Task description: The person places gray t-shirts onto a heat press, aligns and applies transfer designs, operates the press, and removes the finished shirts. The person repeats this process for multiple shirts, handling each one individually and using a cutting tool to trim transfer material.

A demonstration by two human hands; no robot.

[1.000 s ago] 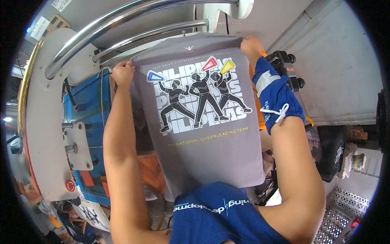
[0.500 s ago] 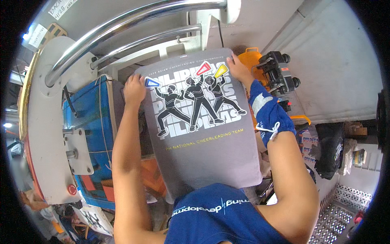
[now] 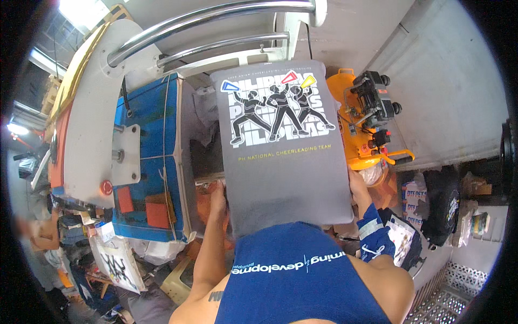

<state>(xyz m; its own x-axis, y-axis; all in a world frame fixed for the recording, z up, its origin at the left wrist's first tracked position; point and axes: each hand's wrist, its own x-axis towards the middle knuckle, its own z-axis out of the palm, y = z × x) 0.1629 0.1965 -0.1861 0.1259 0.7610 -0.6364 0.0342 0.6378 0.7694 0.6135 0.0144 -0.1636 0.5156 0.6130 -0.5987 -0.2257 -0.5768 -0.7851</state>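
A grey T-shirt (image 3: 286, 186) is stretched over a flat board in front of me. Its print shows three black jumping figures holding a blue, a red and a yellow megaphone over white lettering. My left hand (image 3: 217, 198) is closed at the shirt's lower left edge. On the opposite side, my right hand (image 3: 358, 184) grips the right edge, its fingers partly tucked behind the cloth. A blue wristband with a white cord (image 3: 375, 237) wraps my right forearm.
A white press frame (image 3: 89, 124) with chrome bars (image 3: 210, 22), a red button (image 3: 106, 188) and a blue-covered board (image 3: 143, 146) stands left. An orange air compressor (image 3: 348, 108) is on the right. Black garments (image 3: 440, 210) and cartons (image 3: 414, 194) lie beyond.
Both hands have gone from the shirt's upper corners down to its lower side edges. The view has shifted, with the press now further right in it.
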